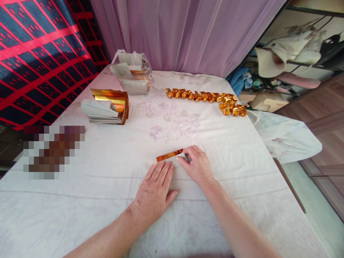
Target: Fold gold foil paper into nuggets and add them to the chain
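Observation:
A sheet of gold foil paper (pixel 168 155), white on its reverse, lies on the table in front of me with a narrow gold strip folded up along its far edge. My left hand (pixel 156 190) rests flat with its fingers stretched out, the fingertips at the near side of the sheet. At the right end of the strip, the thumb and forefinger of my right hand (pixel 197 163) pinch the paper. Part of the sheet is hidden under my fingers.
A bent stack of gold and white paper sheets (pixel 107 111) stands at the left. Behind it sits a clear plastic bag (pixel 133 77) with more paper. Several folded gold foil pieces (pixel 201 96) line the back right. Shelves (pixel 292 68) stand beyond the table's right edge.

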Tool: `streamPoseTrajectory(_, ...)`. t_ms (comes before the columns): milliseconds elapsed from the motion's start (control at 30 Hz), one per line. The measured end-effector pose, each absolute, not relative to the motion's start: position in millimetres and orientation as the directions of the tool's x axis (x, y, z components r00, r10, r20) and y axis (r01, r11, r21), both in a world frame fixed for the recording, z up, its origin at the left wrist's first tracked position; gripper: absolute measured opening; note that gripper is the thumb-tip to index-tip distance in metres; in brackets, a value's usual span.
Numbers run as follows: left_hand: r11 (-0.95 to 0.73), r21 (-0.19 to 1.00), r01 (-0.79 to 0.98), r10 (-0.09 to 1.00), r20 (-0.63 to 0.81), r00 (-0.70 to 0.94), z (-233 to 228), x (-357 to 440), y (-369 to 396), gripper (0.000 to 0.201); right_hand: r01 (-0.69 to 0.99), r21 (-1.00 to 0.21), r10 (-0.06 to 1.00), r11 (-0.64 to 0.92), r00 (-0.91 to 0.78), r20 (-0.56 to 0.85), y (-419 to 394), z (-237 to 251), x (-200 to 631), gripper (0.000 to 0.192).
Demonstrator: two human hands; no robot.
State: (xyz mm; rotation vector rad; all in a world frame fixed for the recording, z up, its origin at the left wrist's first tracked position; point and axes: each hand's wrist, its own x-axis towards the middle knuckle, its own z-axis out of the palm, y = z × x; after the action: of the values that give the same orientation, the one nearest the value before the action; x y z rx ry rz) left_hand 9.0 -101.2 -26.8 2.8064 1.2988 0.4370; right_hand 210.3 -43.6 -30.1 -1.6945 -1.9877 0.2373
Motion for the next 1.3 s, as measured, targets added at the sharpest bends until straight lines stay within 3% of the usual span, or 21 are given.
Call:
streamPoseTrajectory(167, -0.651, 0.124, 0.749, 0.752, 0.241, 0.614, -26, 9, -101, 0.061, 0.857, -0.488, 0.959, 0.162, -0.02, 0.283, -45, -34, 210, 0.021)
streamPoseTrajectory(367, -0.647, 0.112, 0.754, 0.754, 0.238, 0.612, -22, 10, -100, 0.059, 0.819, -0.518, 0.952, 0.246, -0.104, 0.287, -43, -34, 214, 0.013)
streamPoseTrajectory(600, -0.644, 0.089, 0.76, 0.754, 0.244, 0.61, -23, 11, -100, 0.059, 0.836, -0.469, 0.937, 0.286, -0.141, 0.319, -55, -31, 214, 0.009)
streamPoseTrajectory(933, -0.632, 0.116, 0.766, 0.769, 0.22, 0.601, -23, 13, -99, 0.059, 0.879, -0.426, 0.951, 0.213, -0.087, 0.297, -63, -28, 203, 0.022)
streamPoseTrajectory(1300, -0.641, 0.066, 0.765, 0.758, 0.215, 0.616, -24, 10, -99, 0.059, 0.895, -0.416, 0.956, 0.163, -0.039, 0.29, -62, -30, 218, 0.013)
